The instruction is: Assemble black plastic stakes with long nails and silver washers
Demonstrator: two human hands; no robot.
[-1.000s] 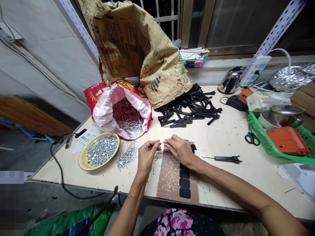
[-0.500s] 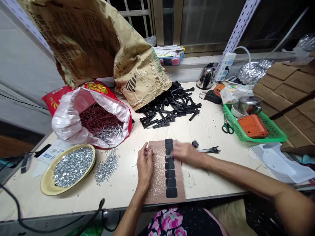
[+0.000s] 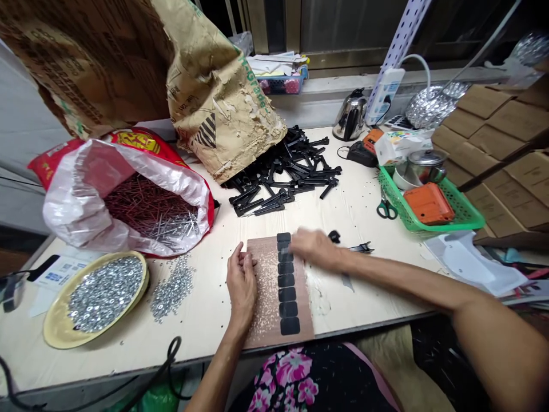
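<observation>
A brown board [image 3: 266, 309] lies at the table's front edge, its left part speckled with pale flecks. Down its right side runs a column of several black rounded squares [image 3: 287, 293]. My left hand [image 3: 242, 286] rests along the board's left edge, fingers loosely extended and thumb apart, holding nothing. My right hand [image 3: 316, 248] is over the upper end of the column, its fingers curled down at the squares. Motion blur smears those fingertips, so whether they hold anything is unclear. Just beyond this hand lie a small black piece [image 3: 334, 236] and a black plastic part [image 3: 362, 248].
Black plastic parts [image 3: 295, 166] spill from a large paper sack [image 3: 223, 114]. A red-and-white bag [image 3: 189, 220] of nails stands left. Nearer are a yellow bowl [image 3: 55, 329] of metal washers and a loose pile [image 3: 174, 289]. Scissors [image 3: 386, 209] and a green basket [image 3: 465, 216] sit right.
The whole view has shifted, so most things appear further left and slightly higher. My right hand stays over the upper squares, still blurred. My left hand keeps its place at the board's edge.
</observation>
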